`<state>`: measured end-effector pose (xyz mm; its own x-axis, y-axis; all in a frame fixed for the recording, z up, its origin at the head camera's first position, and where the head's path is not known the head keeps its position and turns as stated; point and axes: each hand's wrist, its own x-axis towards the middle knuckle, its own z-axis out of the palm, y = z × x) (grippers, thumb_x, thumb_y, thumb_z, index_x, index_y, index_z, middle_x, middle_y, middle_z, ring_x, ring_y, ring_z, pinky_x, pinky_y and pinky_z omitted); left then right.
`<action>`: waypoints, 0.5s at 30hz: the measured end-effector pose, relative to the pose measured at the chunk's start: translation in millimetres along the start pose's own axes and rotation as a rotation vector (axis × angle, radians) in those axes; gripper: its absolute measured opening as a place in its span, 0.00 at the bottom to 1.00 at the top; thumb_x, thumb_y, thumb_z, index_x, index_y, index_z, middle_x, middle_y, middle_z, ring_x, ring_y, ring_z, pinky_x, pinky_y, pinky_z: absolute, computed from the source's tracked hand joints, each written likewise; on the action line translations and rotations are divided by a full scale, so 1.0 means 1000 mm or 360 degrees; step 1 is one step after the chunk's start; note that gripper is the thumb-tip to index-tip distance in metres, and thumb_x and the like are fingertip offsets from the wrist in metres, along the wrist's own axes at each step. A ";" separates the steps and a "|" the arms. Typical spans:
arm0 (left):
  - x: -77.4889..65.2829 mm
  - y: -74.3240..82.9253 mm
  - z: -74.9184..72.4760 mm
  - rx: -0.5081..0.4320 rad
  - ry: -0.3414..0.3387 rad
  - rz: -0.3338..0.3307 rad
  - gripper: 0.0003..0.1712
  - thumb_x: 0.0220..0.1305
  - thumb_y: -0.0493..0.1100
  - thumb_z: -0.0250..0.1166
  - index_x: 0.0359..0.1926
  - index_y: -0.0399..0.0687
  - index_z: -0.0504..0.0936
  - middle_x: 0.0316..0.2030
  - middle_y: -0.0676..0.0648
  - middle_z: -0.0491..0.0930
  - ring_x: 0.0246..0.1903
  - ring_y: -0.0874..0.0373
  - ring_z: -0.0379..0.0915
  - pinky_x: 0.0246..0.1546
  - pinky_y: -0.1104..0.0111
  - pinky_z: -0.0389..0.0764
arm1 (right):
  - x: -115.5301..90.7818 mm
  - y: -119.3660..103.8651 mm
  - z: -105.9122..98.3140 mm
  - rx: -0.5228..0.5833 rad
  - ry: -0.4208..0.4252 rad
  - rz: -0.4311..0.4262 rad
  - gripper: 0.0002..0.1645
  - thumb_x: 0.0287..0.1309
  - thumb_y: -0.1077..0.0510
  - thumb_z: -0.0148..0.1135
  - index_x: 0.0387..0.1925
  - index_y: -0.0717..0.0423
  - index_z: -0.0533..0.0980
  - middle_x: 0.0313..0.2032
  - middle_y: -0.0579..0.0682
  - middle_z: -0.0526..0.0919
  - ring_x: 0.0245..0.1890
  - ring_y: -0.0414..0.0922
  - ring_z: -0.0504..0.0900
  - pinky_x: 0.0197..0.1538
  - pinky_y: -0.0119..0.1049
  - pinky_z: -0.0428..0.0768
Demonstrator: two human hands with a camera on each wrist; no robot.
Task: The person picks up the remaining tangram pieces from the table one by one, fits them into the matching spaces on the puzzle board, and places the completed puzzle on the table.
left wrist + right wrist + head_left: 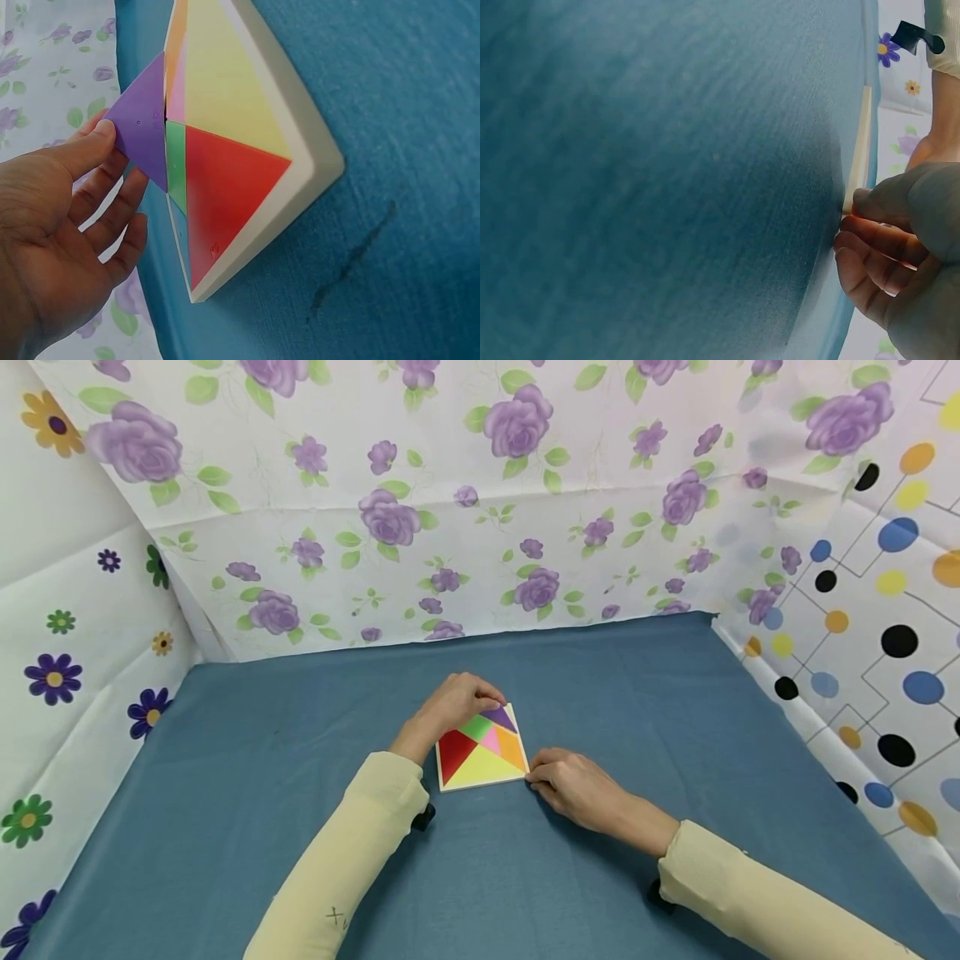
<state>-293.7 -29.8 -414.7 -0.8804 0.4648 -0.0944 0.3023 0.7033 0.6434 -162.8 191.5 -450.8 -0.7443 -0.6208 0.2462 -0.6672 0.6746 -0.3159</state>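
A square tangram puzzle in a pale tray (483, 784) lies on the cloth. My left hand (457, 703) is over its far side and pinches a purple triangle (142, 124) between thumb and fingers. In the left wrist view that piece stands tilted up from the tray, one long edge at the other pieces. Lying in the tray are a red triangle (221, 195), a yellow triangle (486, 768), a green piece (476, 727), a pink piece (491, 741) and an orange piece (512, 749). My right hand (573, 785) grips the tray's near right corner between thumb and fingers.
A blue cloth (300, 735) covers the table. Behind it hangs a white curtain with purple flowers (390, 518). Patterned sheets stand at the left (52, 752) and right (900, 685) edges. A dark streak (352, 259) marks the cloth.
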 end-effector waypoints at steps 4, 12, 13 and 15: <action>0.001 0.001 0.001 0.0020 -0.0011 -0.0002 0.12 0.73 0.45 0.66 0.52 0.57 0.91 0.52 0.51 0.85 0.48 0.56 0.75 0.46 0.66 0.79 | 0.000 0.000 0.000 -0.0004 0.0001 0.0005 0.08 0.66 0.66 0.68 0.44 0.59 0.88 0.44 0.51 0.85 0.42 0.45 0.85 0.43 0.38 0.85; 0.001 0.003 0.001 0.0040 -0.0022 -0.0021 0.11 0.73 0.44 0.66 0.51 0.59 0.91 0.53 0.51 0.84 0.48 0.55 0.75 0.46 0.66 0.79 | 0.000 0.000 0.001 -0.0004 0.0017 0.0003 0.07 0.66 0.66 0.68 0.43 0.59 0.88 0.43 0.51 0.85 0.41 0.45 0.85 0.43 0.38 0.85; 0.001 0.003 0.001 0.0050 -0.0022 -0.0015 0.11 0.73 0.44 0.66 0.52 0.58 0.91 0.53 0.51 0.84 0.48 0.55 0.75 0.46 0.65 0.79 | 0.000 0.000 0.001 -0.0005 0.0016 0.0004 0.07 0.66 0.66 0.68 0.43 0.59 0.88 0.43 0.51 0.85 0.41 0.45 0.85 0.43 0.38 0.85; 0.001 0.003 0.001 0.0072 -0.0023 0.0002 0.12 0.74 0.44 0.66 0.52 0.58 0.91 0.53 0.51 0.84 0.49 0.55 0.75 0.47 0.65 0.79 | 0.000 0.000 0.001 -0.0007 0.0016 0.0006 0.07 0.66 0.66 0.68 0.43 0.59 0.88 0.43 0.51 0.85 0.42 0.45 0.85 0.43 0.38 0.85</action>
<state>-293.9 -27.0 -413.6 -0.8747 0.4733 -0.1046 0.3201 0.7261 0.6086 -162.6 190.9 -451.8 -0.7469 -0.6145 0.2542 -0.6647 0.6786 -0.3125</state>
